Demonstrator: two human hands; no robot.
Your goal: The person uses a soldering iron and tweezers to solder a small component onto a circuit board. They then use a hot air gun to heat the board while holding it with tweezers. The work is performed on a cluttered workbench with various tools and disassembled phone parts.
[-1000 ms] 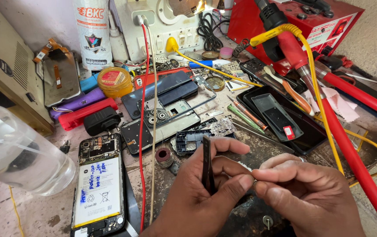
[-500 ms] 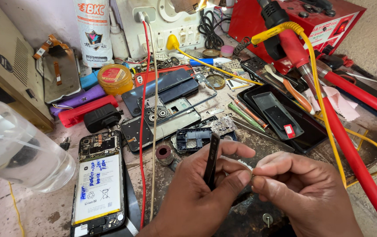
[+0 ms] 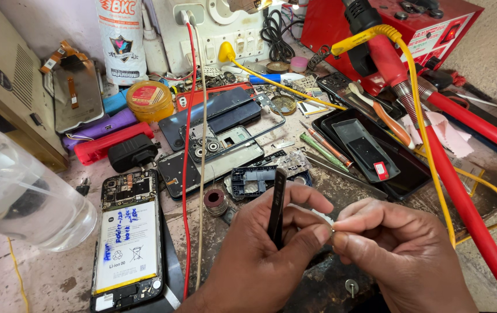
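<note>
Hands at lower centre: our left hand [image 3: 260, 255] clamps black tweezers [image 3: 276, 207] upright, fingertips meeting our right hand [image 3: 402, 252], pinched shut beside it.

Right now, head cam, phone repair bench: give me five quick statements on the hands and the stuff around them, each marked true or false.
1. The left hand holds black tweezers upright. True.
2. The right hand grips the red hose. False: its fingertips pinch something tiny against the left hand's; the red hose lies apart, to its right.
3. An opened phone with its white battery showing lies left of the hands. True.
4. The clear plastic bottle stands upright at the far right. False: it lies tipped at the left edge.
5. A yellow round tin sits at the back of the bench. True.
</note>
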